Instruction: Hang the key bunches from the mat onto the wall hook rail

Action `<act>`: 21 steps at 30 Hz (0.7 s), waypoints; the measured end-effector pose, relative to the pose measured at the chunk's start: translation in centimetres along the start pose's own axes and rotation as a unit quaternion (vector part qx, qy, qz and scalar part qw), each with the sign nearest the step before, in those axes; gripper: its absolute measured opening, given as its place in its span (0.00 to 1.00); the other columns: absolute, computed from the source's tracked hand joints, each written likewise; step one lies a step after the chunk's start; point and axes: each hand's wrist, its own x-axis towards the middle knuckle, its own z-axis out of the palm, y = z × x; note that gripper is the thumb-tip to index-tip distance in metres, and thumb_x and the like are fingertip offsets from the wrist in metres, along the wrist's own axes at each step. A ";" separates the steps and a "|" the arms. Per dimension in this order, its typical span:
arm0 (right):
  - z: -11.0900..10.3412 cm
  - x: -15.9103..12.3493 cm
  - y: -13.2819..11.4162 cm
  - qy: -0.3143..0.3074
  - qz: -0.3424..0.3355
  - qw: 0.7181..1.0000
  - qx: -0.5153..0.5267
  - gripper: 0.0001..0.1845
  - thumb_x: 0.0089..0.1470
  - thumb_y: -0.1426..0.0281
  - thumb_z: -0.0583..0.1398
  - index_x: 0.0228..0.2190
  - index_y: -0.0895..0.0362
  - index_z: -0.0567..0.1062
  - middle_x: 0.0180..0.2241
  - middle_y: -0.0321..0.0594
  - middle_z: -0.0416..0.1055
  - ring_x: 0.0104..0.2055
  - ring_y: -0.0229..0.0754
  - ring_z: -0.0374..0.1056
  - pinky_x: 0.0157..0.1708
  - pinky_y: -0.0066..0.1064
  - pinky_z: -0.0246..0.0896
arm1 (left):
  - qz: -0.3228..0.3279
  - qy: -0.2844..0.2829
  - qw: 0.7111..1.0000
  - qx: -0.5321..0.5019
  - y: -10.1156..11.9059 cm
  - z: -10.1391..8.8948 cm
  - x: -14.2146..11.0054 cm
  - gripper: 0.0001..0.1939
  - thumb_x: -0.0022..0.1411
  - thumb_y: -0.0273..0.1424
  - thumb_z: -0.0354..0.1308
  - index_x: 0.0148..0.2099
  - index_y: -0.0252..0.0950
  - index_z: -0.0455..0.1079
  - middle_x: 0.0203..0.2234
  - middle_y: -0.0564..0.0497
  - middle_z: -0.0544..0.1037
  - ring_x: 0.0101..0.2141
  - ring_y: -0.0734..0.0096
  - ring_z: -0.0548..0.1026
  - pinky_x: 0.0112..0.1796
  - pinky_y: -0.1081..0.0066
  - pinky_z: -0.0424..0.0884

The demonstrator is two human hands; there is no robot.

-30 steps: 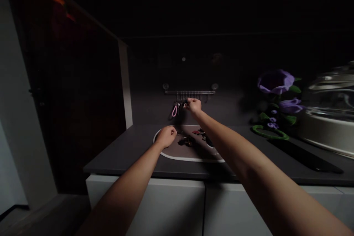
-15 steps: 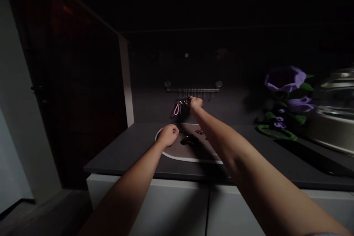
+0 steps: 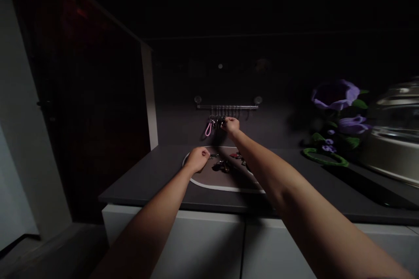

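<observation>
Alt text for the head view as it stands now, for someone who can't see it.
Right hand pinches small dark items beside a pink loop, below a wall-mounted hook rail. The left hand, fingers curled, is at the left side of a white-edged mat on a dark counter; purple flowers stand at right.

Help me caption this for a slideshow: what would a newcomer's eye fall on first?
Probably the purple flowers at the right, vivid against the dark wall. Next, the right hand, raised to small dark items below the wall rail, a pink loop hanging beside them. Lower, the left hand is over the left side of the white-rimmed mat.
</observation>
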 end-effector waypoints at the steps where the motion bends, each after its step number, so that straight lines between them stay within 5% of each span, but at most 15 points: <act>1: -0.1 -0.2 -0.1 -0.011 0.003 1.000 0.000 0.04 0.46 0.78 0.54 0.23 0.59 0.64 0.17 0.29 0.59 0.19 0.28 0.57 0.21 0.21 0.62 | -0.003 0.000 1.000 -0.005 -0.1 0.1 0.1 0.07 0.50 0.26 0.50 0.28 0.33 0.70 0.23 0.51 0.75 0.25 0.75 0.70 0.27 0.76 0.61; 11: -1.1 -2.6 -0.5 -0.068 0.041 0.997 -0.017 0.09 0.43 0.81 0.56 0.29 0.59 0.65 0.20 0.31 0.61 0.20 0.29 0.59 0.26 0.26 0.63 | -0.064 0.022 0.994 -0.091 -0.4 0.0 0.3 0.06 0.50 0.25 0.51 0.28 0.32 0.69 0.21 0.51 0.73 0.23 0.76 0.70 0.27 0.77 0.62; 21: -1.7 -6.8 -1.3 -0.130 0.047 0.990 -0.031 0.09 0.44 0.79 0.56 0.31 0.59 0.67 0.26 0.36 0.66 0.23 0.29 0.61 0.26 0.25 0.61 | -0.049 0.088 0.992 -0.071 -0.7 -0.7 0.6 0.06 0.48 0.26 0.53 0.29 0.32 0.70 0.23 0.51 0.73 0.26 0.75 0.70 0.31 0.75 0.64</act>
